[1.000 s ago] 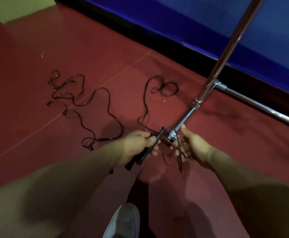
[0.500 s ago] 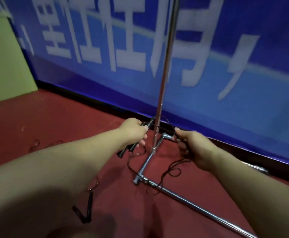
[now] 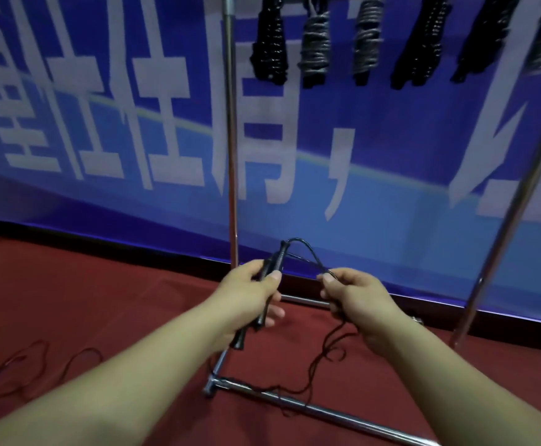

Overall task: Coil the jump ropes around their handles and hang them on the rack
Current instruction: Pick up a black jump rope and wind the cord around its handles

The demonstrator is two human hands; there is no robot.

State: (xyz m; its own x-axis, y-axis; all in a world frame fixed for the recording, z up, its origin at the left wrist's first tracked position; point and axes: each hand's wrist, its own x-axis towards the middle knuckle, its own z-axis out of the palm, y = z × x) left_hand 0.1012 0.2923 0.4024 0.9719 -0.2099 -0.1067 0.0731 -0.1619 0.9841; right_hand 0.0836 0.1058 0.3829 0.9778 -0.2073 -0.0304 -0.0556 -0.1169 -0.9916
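Now, our hands: both raised at the 6 o'clock part of the view, in front of the rack.
Left hand [image 3: 250, 294]: we grip the two black handles [image 3: 272, 272] together, fingers curled round them, thumb on top; the handles tilt, upper ends toward 1 o'clock, lower ends poking out below our palm.
Right hand [image 3: 356, 297]: we pinch the rope [image 3: 308, 249] between thumb and fingers, just beside the left hand at its 3 o'clock.
Rope: it arcs from the handle tops over to our right hand, then hangs down toward 6 o'clock and trails loose across the rack's floor bar [image 3: 327, 412].
Rack [image 3: 230, 130]: chrome upright at 12 o'clock behind our left hand; a second pole at 3 o'clock.
Hung ropes [image 3: 269, 53]: coiled bundles, black and grey, in a row under the top rail at 12 to 2 o'clock.
Loose rope [image 3: 21, 365]: on the red floor [image 3: 101, 284] at 8 o'clock, well apart from our hands.
Banner [image 3: 391, 156]: blue with white characters, behind the rack.
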